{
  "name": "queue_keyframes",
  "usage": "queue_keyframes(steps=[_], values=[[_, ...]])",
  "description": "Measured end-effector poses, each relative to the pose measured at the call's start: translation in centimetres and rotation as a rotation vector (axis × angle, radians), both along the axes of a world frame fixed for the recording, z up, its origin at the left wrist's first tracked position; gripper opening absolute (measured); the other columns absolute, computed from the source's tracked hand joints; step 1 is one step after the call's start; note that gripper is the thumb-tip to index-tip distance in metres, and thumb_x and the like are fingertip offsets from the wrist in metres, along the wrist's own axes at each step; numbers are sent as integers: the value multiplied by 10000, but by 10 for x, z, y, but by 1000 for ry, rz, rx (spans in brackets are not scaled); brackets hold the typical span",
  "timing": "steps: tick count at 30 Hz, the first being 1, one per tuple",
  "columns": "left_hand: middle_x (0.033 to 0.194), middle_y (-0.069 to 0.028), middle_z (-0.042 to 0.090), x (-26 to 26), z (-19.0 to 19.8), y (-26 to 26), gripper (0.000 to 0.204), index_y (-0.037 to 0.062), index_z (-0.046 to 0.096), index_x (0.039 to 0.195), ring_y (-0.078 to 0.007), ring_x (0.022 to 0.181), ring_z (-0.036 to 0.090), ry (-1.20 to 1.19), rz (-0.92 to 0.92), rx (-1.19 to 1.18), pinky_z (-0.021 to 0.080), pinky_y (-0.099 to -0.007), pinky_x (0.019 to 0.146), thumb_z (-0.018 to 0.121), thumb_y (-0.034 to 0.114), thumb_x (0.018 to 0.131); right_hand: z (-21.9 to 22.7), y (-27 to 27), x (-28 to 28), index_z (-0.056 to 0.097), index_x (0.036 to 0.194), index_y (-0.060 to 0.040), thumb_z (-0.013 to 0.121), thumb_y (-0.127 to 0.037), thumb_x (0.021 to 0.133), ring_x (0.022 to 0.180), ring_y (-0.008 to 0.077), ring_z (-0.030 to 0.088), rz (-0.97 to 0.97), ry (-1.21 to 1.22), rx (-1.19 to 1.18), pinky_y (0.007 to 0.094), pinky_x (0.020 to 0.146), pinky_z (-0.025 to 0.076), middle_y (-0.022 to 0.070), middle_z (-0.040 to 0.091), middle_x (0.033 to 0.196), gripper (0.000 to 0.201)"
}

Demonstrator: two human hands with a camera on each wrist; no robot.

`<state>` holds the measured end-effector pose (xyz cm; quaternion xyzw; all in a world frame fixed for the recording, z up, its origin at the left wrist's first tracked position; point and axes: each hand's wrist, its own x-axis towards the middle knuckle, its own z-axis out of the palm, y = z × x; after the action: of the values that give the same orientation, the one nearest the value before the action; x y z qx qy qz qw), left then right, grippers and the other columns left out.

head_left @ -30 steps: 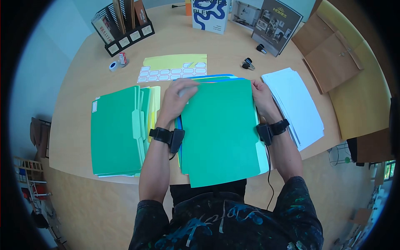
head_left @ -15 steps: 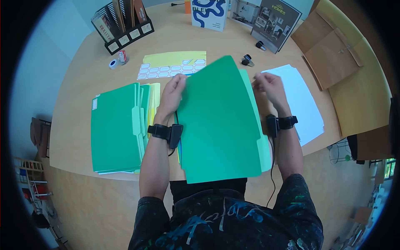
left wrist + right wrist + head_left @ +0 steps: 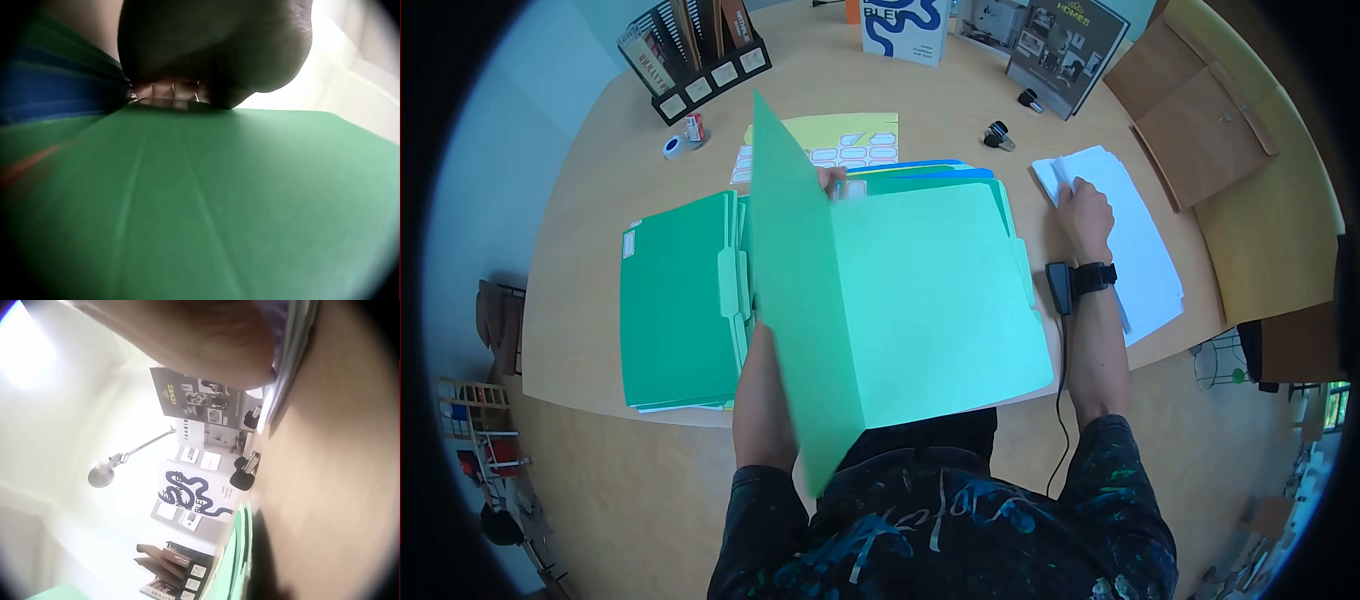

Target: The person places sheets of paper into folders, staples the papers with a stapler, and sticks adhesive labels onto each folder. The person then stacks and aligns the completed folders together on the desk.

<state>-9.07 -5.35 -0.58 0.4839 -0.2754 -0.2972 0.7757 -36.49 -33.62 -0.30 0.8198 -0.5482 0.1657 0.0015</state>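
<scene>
Pale table point(image 3: 575, 300) beneath, left hand point(image 3: 832, 180) curls round the raised green folder point(image 3: 940, 300), best held steady; rightward, right hand point(image 3: 1086, 215) curls at white paper point(image 3: 1145, 260), pinch hidden.

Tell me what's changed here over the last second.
The green folder opened, its cover swinging up and leftward. The right hand let go and moved right to the white papers. The left hand is now mostly behind the cover. The left folder stack and black clips stayed put.
</scene>
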Motion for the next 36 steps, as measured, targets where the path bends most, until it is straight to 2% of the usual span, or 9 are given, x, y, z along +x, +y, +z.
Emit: queue_keyframes(steps=[12,18,20,21,23,27,30,34,36], values=[[955,-76,635,-6,-6,1,253,40,607,943,-179,902,591,118,94,-68,525,-312,878,515,251,1048,26,5,-10,661,1139,-93,551,-246,998,827,427,709,-13,-201,-224,511,704,555,205,734,884,236],[950,-77,631,-5,-10,3,251,39,604,939,-182,902,591,171,123,-97,526,-317,883,518,249,1047,66,51,0,739,975,-76,734,-231,932,717,220,705,56,-529,-302,332,641,534,106,727,792,161],[948,-78,630,-6,-11,2,251,39,603,938,-183,902,591,188,129,-102,526,-319,885,519,249,1047,62,54,1,746,982,-42,771,-74,884,748,102,663,364,-793,-337,264,680,515,52,733,813,106],[947,-78,629,-6,-11,1,251,39,603,938,-183,902,591,195,132,-103,526,-319,886,520,249,1047,60,58,3,746,982,-42,771,-74,884,748,102,663,364,-794,-335,264,680,515,52,733,813,106],[946,-78,628,-7,-12,1,250,39,602,936,-184,902,591,210,135,-104,526,-321,888,521,248,1046,57,66,7,740,1004,-8,713,66,872,832,90,667,735,-1072,67,265,757,524,38,751,889,154],[943,-79,625,-8,-13,0,249,38,600,934,-185,902,591,240,149,-113,526,-324,892,523,247,1046,67,91,9,759,970,-25,695,103,810,1042,234,720,1136,-730,819,377,1010,516,103,771,1012,214],[940,-79,623,-8,-14,-2,249,38,598,932,-187,902,591,264,159,-120,527,-327,895,524,247,1045,63,100,17,771,945,-53,754,32,799,1100,264,703,1401,-434,977,451,1110,434,97,771,1013,170],[937,-80,620,-10,-16,-4,248,37,596,930,-188,902,592,300,166,-131,527,-330,898,526,246,1044,65,108,19,782,984,-84,849,-165,806,1162,265,673,1512,-114,1142,485,1156,367,85,773,1015,207],[936,-80,619,-12,-18,-5,248,37,596,928,-189,902,592,317,167,-136,527,-331,900,527,245,1044,66,104,17,777,1023,-81,839,-214,825,1186,274,659,1444,-194,1243,486,1165,352,94,760,1074,246]])
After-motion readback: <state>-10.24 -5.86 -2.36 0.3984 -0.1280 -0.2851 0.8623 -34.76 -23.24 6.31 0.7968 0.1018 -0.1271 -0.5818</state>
